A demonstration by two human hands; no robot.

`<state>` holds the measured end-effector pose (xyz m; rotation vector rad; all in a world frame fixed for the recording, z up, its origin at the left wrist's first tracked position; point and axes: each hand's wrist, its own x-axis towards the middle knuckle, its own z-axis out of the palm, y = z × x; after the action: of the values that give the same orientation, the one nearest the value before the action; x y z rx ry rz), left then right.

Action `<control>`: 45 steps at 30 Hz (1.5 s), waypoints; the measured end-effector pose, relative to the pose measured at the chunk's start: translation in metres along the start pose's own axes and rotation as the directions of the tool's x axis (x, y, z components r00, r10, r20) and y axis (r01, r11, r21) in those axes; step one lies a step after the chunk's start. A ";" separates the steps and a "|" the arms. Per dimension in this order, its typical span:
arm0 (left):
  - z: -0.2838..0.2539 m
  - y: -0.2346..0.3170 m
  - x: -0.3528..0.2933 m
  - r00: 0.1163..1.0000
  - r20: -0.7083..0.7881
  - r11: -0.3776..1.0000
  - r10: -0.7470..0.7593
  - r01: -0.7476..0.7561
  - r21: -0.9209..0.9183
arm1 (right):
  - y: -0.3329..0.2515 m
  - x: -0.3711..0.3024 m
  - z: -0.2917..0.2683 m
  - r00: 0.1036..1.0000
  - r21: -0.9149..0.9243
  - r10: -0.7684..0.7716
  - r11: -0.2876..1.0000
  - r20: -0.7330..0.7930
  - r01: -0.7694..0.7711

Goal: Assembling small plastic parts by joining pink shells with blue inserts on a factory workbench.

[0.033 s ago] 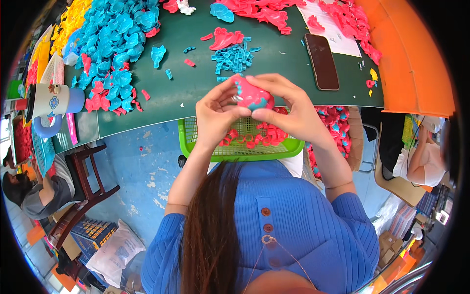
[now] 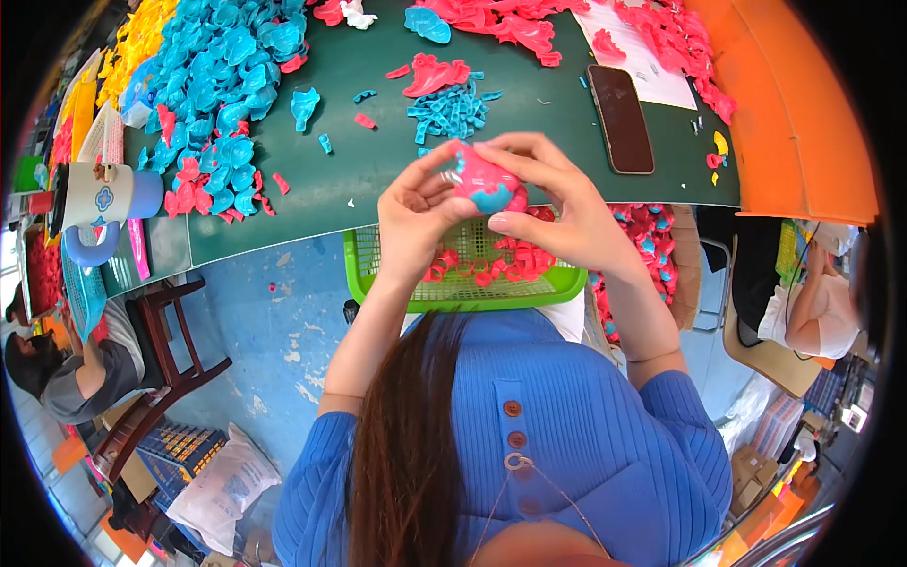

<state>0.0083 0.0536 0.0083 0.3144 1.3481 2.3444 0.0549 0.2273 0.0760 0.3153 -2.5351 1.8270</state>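
A rounded pink and turquoise plastic toy part (image 2: 485,178) is held up over the near edge of the table. My left hand (image 2: 413,210) grips its left side, fingers curled behind and thumb in front. From the right, my right hand (image 2: 576,203) keeps its fingertips on the top, while its thumb stands a little below and away. Just under my hands sits a green basket (image 2: 524,302) with small pink ring-like pieces (image 2: 487,268) in it. Beyond them on the table lies a little heap of turquoise clips (image 2: 449,111), with a pink shell piece (image 2: 436,74) behind.
A big pile of turquoise pieces (image 2: 222,76) fills the table's left, and pink pieces (image 2: 510,24) lie at the back. A phone (image 2: 620,118) rests at right beside a paper sheet. A mug (image 2: 94,200) stands far left; a carton (image 2: 686,265) of toy parts is right of the basket.
The toy part has turned slightly in my hands, so more of its turquoise patch shows. My right thumb has moved a little off it.
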 end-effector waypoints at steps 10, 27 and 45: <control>0.017 0.005 -0.006 0.991 -0.071 0.993 0.116 -0.115 0.015 | 0.006 0.006 -0.011 0.999 0.085 -0.047 0.995 -0.016 0.048; 0.024 -0.011 -0.017 0.971 0.020 0.950 0.239 -0.238 0.202 | 0.011 -0.003 0.006 0.969 -0.144 -0.065 0.989 -0.237 0.031; -0.043 0.003 -0.025 0.984 -0.150 0.958 0.095 -0.049 0.283 | 0.108 -0.046 0.054 0.909 -0.207 0.351 0.929 0.226 -0.307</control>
<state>0.0132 0.0080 -0.0104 0.2619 1.7794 2.2787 0.0889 0.2170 -0.0482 0.1347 -3.0675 1.7495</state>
